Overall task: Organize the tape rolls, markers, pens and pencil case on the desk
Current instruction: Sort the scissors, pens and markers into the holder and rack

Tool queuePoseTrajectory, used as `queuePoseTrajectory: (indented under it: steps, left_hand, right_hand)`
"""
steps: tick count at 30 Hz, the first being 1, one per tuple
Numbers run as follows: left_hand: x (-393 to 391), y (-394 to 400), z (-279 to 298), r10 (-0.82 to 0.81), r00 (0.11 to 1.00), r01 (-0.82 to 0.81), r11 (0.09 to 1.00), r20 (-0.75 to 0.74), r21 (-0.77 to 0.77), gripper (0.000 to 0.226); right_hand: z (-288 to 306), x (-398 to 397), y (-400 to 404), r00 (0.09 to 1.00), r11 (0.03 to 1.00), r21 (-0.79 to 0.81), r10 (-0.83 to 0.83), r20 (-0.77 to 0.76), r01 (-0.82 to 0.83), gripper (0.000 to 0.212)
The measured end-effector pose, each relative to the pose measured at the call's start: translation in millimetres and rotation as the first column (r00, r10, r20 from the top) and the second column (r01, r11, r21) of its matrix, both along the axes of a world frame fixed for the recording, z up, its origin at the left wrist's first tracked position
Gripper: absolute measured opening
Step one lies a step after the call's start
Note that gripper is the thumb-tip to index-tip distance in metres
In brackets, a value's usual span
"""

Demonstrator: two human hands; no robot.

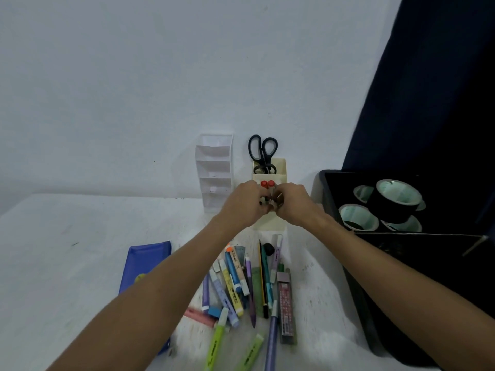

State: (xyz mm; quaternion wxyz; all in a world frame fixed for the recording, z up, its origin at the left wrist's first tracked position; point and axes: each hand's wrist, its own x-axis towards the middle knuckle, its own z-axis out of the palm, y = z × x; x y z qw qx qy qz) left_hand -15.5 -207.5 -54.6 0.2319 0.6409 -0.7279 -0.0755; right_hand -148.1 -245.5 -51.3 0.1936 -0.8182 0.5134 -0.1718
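From the head view, both hands, left (247, 200) and right (293, 203), are seen bunched at the cream holder (270, 223); what each grip closes on cannot be told. Red-capped markers (267, 183) stand there. Pens (249, 287) lie scattered on the desk (67, 263), the blue pencil case (144, 263) to their left, and the tape rolls (385, 204) in the black bin (334, 199).
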Motion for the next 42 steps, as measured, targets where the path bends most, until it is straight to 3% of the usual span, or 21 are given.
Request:
queuePoseTrajectory:
  steps: [6, 12, 18, 26, 33, 38, 42]
  left_hand:
    - [-1, 0, -5, -0.043, 0.997, 0.047, 0.997, -0.067, 0.055, 0.024]
    - [8, 0, -10, 0.069, 0.995, -0.063, 0.995, -0.069, 0.080, 0.047]
    - [15, 2, -14, 0.152, 0.987, -0.145, 0.984, -0.058, 0.108, 0.032]
    - [11, 1, -14, 0.046, 0.998, -0.042, 0.995, -0.047, 0.089, 0.030]
    - [27, 9, -21, 0.080, 0.983, -0.060, 0.991, -0.164, 0.121, 0.045]
    - [55, 21, -16, 0.104, 0.988, -0.093, 0.991, -0.117, 0.097, 0.037]
    - [76, 32, -8, 0.154, 0.981, -0.139, 0.982, -0.118, 0.126, 0.034]
  right_hand:
    - [-7, -3, 8, 0.994, 0.999, -0.008, 0.034, 0.105, -0.033, 0.038]
    - [-16, -11, 5, 0.992, 1.000, 0.012, -0.019, 0.123, 0.017, 0.042]
    - [-20, -11, 6, 0.996, 1.000, 0.019, -0.024, 0.087, 0.022, 0.031]
    - [-23, -9, 10, 0.992, 0.999, 0.038, -0.026, 0.123, 0.022, 0.028]
    - [-14, -11, 19, 0.961, 0.998, 0.054, -0.055, 0.269, 0.042, 0.053]
    - [-5, -4, 31, 0.955, 1.000, -0.003, 0.011, 0.297, -0.011, 0.052]
    - [2, 11, 42, 0.955, 0.991, -0.103, 0.114, 0.275, -0.089, 0.037]
